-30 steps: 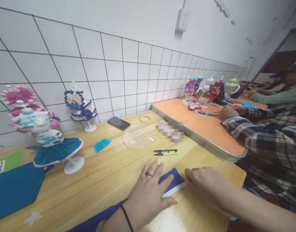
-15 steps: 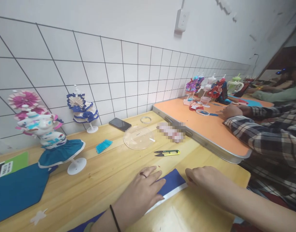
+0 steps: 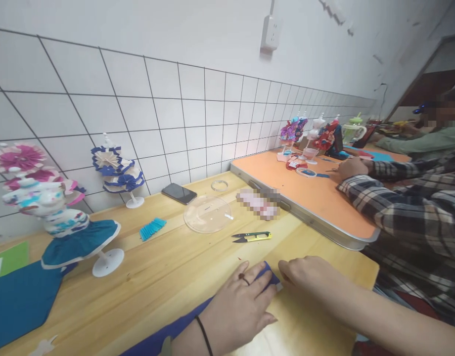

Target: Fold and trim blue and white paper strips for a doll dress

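Observation:
My left hand [image 3: 242, 304] lies flat, fingers spread, on a dark blue paper strip [image 3: 175, 326] that runs along the near edge of the wooden table [image 3: 168, 267]. It covers most of the strip's far end; only a small blue corner [image 3: 269, 273] shows past the fingers. My right hand [image 3: 309, 277] rests on the table just right of that corner, fingers curled down at the strip's end. A yellow-handled thread snipper [image 3: 251, 237] lies a little beyond both hands.
A clear plastic disc [image 3: 207, 213], a small ring [image 3: 219, 185], a phone [image 3: 179, 193] and a teal pleated piece [image 3: 152, 228] lie farther back. Paper-dressed doll stands [image 3: 64, 222] [image 3: 118, 170] line the tiled wall. A teal sheet [image 3: 20, 301] lies left. A person in plaid [image 3: 409, 207] works at the orange table [image 3: 316, 198].
My left hand slid right along the blue strip toward my right hand, covering the strip's end and its white edge. The right hand stayed nearly still.

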{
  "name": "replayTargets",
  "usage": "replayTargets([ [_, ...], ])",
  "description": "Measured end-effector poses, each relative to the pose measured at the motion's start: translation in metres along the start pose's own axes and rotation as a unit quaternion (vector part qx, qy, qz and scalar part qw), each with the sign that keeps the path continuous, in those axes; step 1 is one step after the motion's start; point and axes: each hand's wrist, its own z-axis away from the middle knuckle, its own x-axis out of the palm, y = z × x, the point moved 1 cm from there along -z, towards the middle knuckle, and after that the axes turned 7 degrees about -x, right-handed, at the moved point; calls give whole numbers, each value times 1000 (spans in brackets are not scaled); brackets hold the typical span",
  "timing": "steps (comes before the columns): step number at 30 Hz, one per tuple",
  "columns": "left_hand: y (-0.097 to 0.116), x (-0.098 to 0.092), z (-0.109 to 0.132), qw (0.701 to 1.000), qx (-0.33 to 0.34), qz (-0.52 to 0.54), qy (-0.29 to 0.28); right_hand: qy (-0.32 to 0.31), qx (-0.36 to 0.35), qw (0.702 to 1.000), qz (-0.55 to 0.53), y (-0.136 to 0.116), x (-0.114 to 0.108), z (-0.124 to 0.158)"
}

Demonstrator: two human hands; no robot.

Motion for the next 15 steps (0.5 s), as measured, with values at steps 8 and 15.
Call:
replayTargets([
  [8,-2,2,-1,1000,-11,9,-10,-70,5,997,-29,2,8,-4],
  [15,-2,2,-1,1000,-11,2,-3,-70,11,997,-33,3,13,-3],
])
